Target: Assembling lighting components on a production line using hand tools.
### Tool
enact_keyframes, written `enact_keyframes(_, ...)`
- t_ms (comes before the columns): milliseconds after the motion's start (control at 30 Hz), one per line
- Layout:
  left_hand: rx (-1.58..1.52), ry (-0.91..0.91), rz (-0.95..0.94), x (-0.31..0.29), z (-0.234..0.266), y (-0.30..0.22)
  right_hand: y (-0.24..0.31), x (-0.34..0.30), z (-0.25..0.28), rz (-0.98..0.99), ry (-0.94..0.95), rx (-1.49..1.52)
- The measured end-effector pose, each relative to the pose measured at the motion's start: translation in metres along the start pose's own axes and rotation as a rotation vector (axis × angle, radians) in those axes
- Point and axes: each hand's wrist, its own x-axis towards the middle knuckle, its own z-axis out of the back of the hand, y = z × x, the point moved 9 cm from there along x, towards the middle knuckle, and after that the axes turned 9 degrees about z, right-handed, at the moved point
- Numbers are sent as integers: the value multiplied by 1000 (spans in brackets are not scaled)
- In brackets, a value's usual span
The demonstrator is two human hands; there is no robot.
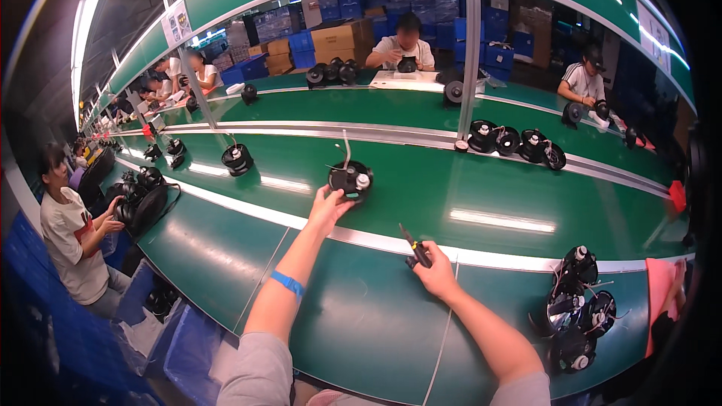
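Note:
My left hand (329,209) reaches out over the green conveyor belt (421,214) and grips the near edge of a black round housing (348,181). A white part sits inside the housing and a pale wire stands up from it. My right hand (436,269), above the near worktable (353,308), is closed round a pair of slim pliers (418,249) with a dark pointed tip and black and yellow handles. The tip points up and away from me, apart from the housing. A blue band circles my left forearm.
Several similar housings (579,304) are clustered on the table at the right. Another housing (238,159) rides the belt to the left, and a row (515,141) lines the metal rail. Co-workers sit across the belt; a person (79,233) at the left handles black parts.

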Motion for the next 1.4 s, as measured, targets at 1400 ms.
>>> enact_keyframes(1400, 531, 258, -300, -215, -119, 50, 173, -50, 50, 356, 421, -1064)
